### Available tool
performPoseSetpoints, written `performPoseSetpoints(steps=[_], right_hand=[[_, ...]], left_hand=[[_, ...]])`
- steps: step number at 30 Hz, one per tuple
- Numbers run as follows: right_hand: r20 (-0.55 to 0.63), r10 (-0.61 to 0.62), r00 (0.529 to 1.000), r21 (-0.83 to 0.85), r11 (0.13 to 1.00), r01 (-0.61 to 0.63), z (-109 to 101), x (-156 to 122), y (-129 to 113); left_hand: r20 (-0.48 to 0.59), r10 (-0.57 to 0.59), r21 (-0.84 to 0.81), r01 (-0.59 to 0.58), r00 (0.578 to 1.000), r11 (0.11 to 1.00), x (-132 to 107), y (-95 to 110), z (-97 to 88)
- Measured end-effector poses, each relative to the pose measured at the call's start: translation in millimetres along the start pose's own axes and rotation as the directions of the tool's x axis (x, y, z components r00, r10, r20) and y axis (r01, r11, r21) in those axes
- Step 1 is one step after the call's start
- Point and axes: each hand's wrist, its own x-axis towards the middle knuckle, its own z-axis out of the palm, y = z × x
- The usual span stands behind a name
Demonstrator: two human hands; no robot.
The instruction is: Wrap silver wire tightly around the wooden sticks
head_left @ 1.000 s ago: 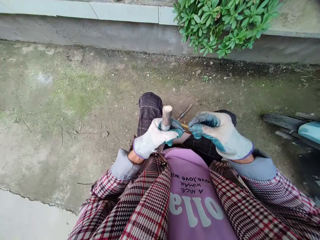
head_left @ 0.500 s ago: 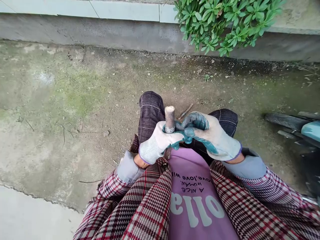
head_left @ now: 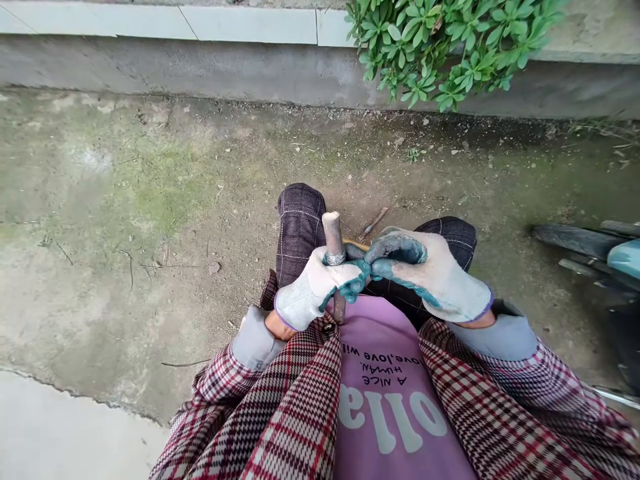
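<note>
Both my hands wear white gloves with blue-green palms. My left hand (head_left: 313,290) is wrapped round a wooden tool handle (head_left: 333,233) that has a metal ring on it; the handle stands upright over my lap, and its lower end pokes out below my fist. My right hand (head_left: 433,273) is pinched closed right next to the handle, its fingertips meeting those of the left hand. A thin yellowish strip (head_left: 357,243) shows just behind those fingertips; what the right fingers pinch is hidden.
I sit over dirt and mossy concrete ground (head_left: 150,200). A low concrete kerb (head_left: 200,63) runs across the back with a green plant (head_left: 440,47) hanging over it. A vehicle's part (head_left: 595,250) is at the right. Twigs (head_left: 373,221) lie beyond my knees.
My right hand has come left from a gap beside the handle until its fingertips meet the left hand's. The handle has tilted a little.
</note>
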Motion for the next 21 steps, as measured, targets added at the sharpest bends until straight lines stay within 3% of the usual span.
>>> performPoseSetpoints(steps=[6, 14, 18, 21], right_hand=[[-0.043, -0.146, 0.988, -0.344, 0.931, 0.122, 6.7, -1.7, -8.7], [-0.024, -0.242, 0.970, -0.434, 0.877, 0.208, 7.1, -2.8, 4.2], [0.010, -0.230, 0.973, -0.486, 0.850, 0.205, 5.3, -4.6, 6.4], [0.014, -0.219, 0.976, -0.485, 0.852, 0.198, 5.7, -6.4, 0.2]], left_hand=[[-0.047, -0.032, 0.059, 0.034, 0.998, 0.998, -0.5, 3.3, 5.8], [-0.021, -0.021, 0.005, 0.021, 1.000, 1.000, 1.8, -15.0, -7.7], [0.017, -0.083, -0.062, 0.084, 0.996, 0.995, -0.2, -9.3, -6.3], [-0.020, -0.105, -0.097, 0.102, 0.994, 0.990, -0.4, -1.3, -1.4]])
